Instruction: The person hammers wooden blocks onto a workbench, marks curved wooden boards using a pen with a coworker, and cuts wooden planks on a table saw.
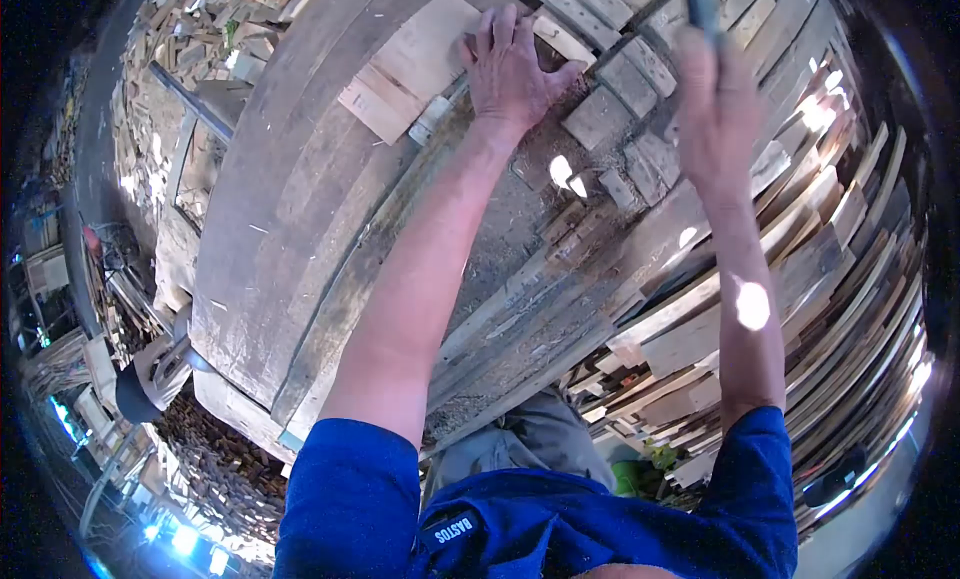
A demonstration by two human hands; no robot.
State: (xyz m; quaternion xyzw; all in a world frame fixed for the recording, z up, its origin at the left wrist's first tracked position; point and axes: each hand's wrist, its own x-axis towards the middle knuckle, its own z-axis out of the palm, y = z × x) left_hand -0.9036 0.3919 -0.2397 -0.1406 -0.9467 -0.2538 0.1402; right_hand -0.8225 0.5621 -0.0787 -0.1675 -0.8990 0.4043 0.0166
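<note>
My left hand (508, 79) reaches forward over the wooden workbench, fingers spread. Its fingertips rest at the edge of a pale flat board (425, 49), and its thumb points toward a small light wood block (563, 39). Higher at the right, my right hand (715, 119) is smeared by motion. Its fingers are wrapped round a dark, bar-like tool (703, 4), whose far end is cut off by the top of the view, so its kind does not show.
Several worn wood blocks (598, 117) lie on the bench (270, 239) between my hands. Long stacked planks (800, 309) fill the right side. Wood scraps (165, 129) are heaped beyond the bench's left edge. A person with a dark cap (135, 394) is at the lower left.
</note>
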